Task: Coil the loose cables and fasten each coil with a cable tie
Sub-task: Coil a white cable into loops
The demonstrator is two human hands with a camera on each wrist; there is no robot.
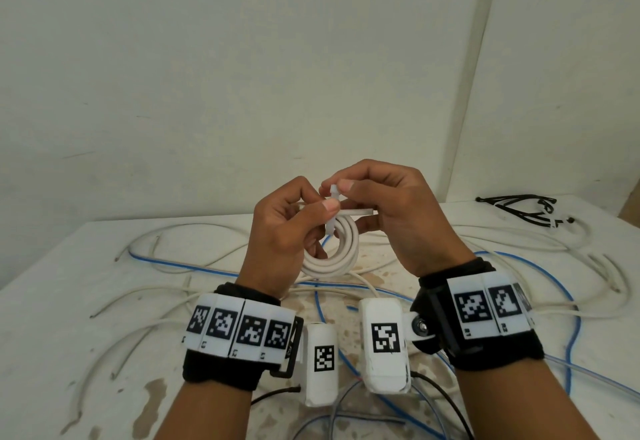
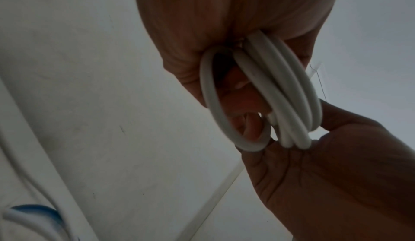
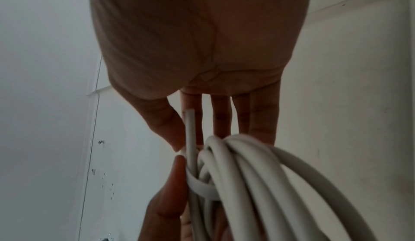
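Leftmost, the left hand (image 1: pixel 280 231) grips a white cable coil (image 1: pixel 332 252) raised above the table (image 1: pixel 69 283); a white cable tie (image 1: pixel 333 209) wraps the coil's top; the right hand (image 1: pixel 391 211) pinches the tie's upper end; loose cables (image 1: pixel 519 266) sprawl on the table below.

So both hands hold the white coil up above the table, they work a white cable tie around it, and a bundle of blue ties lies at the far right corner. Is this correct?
Not quite: the bundle of ties at the far right corner is black, not blue, as the head view shows. The rest holds: the left hand and right hand hold the white coil above the table, working a white cable tie around it.
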